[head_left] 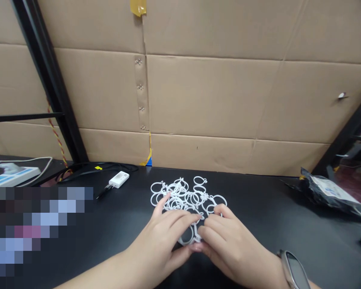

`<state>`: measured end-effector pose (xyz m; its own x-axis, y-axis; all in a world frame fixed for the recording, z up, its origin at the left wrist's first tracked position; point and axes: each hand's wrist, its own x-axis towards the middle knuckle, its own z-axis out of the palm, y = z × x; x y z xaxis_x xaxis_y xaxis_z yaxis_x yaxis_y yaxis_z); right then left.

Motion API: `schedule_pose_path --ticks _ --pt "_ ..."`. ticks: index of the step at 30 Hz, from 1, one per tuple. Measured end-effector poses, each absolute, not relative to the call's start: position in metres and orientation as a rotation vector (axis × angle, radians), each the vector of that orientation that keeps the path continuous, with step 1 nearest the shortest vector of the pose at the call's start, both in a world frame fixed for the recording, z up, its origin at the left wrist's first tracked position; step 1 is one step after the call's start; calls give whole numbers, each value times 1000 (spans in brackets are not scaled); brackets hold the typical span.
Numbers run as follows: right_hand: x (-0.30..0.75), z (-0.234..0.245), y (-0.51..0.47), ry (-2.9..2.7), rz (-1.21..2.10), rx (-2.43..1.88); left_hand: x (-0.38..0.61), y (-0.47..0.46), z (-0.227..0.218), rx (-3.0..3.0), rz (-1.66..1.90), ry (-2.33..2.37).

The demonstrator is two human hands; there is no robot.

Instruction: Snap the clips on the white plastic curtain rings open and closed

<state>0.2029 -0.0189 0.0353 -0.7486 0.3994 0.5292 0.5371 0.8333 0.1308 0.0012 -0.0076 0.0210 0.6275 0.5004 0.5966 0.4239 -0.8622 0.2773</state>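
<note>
A heap of several white plastic rings [183, 192] lies on the black table [258, 208], just beyond my hands. My left hand [165, 237] and my right hand [225, 241] meet over the near edge of the heap. Both pinch the same white ring [188, 237], with thumbs under it and fingers curled over it. My left forefinger also reaches out onto the heap. A watch [293, 269] sits on my right wrist.
A cardboard wall [213, 100] closes off the back of the table. A small white adapter with a black cable [118, 179] lies to the left, near a white device [9, 174]. A black plastic bag [327, 190] lies at the right. Black frame posts [48, 76] stand on the left.
</note>
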Motion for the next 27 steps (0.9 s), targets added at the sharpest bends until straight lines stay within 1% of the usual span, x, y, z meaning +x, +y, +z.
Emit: schedule_pose_path --ticks 13,23,27 --pt "202 37 -21 -2483 -438 -668 3 -11 25 2823 1126 790" --pt "201 36 -22 -2496 -387 -670 2 -10 23 2865 987 809" --pt "200 36 -24 -2524 -426 -663 1 -9 21 2894 1014 787"
